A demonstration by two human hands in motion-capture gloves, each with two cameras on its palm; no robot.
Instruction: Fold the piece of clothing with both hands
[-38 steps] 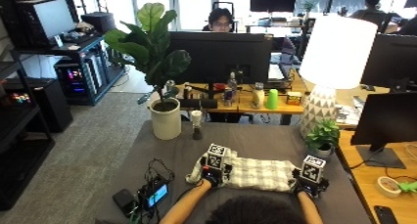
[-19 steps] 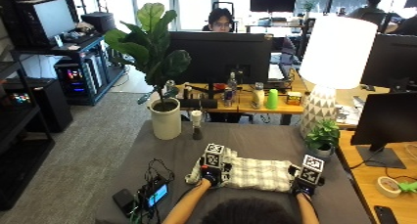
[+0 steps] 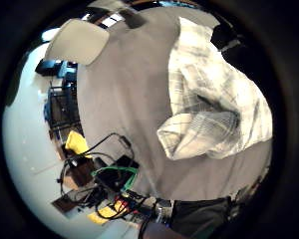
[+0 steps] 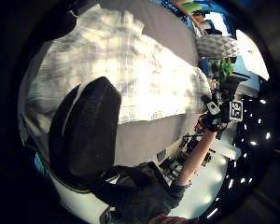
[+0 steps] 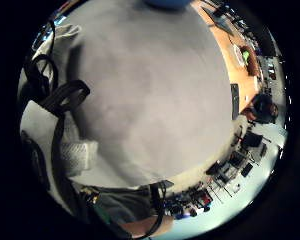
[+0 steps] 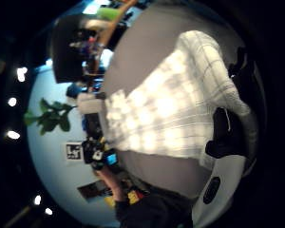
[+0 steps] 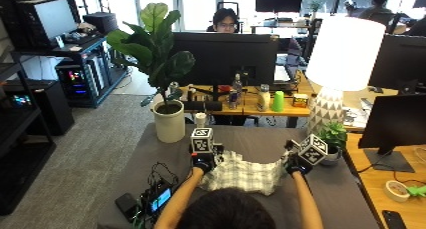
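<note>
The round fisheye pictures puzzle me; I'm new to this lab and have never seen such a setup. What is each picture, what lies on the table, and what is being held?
No robot here: a person works at a grey table in black gloves. The ordinary picture comes from a camera above and behind the person's head. The four round ones come from tiny wide-angle cameras on the palms, two on each hand, one beside the thumb and one beside the little finger, looking out at whatever the hand is over.

On the table lies a pale checked piece of clothing. The left hand grips one end, the right hand the other, the cloth spread between them. The dark lump in the left thumb view is most likely the glove's own thumb.
</note>
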